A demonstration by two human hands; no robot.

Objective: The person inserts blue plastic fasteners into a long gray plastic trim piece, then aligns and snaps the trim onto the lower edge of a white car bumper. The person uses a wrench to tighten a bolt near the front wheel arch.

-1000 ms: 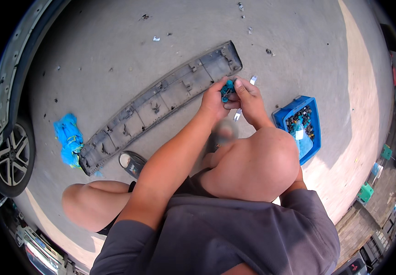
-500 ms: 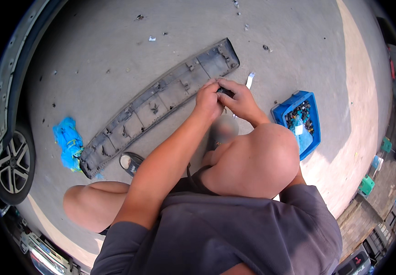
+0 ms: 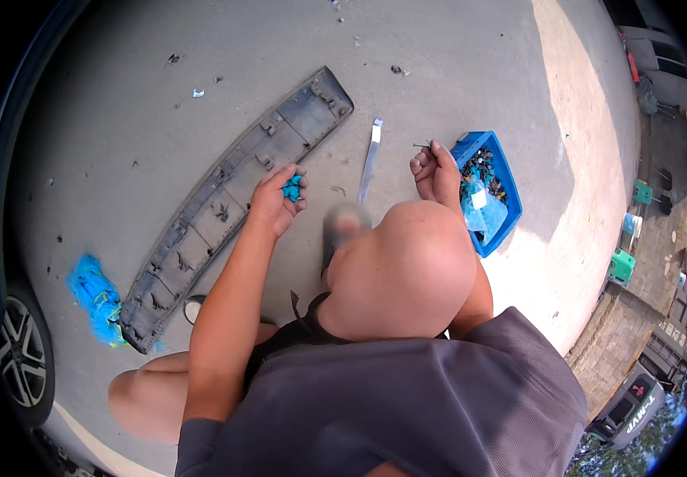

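A blue bin point(image 3: 508, 184) is set on the concrete floor point(image 3: 447, 71) and is filled with a jumble of small parts point(image 3: 480, 165), mostly dark, with teal and a few yellow ones mixed in. Over these, in the near half of the bin, a light-blue plastic bag point(image 3: 486, 219) is laid, marked by a white label point(image 3: 479, 199); its contents cannot be made out. Just left of the bin, the right hand point(image 3: 439, 178) is raised, its grip closed in a pinch on a thin, screw-like piece point(image 3: 421, 145); whether the rim is touched cannot be told. Well left of the bin, the left hand point(image 3: 272, 203) is turned palm up, its grip half open, the fingers curled loosely about a small heap of teal clips point(image 3: 292, 189). Nearer the bin, on its left, a flat metal strip point(image 3: 369, 159) is laid; farther left, a long dark panel point(image 3: 224, 191) and a crumpled blue plastic bundle point(image 3: 93, 296) are seen.
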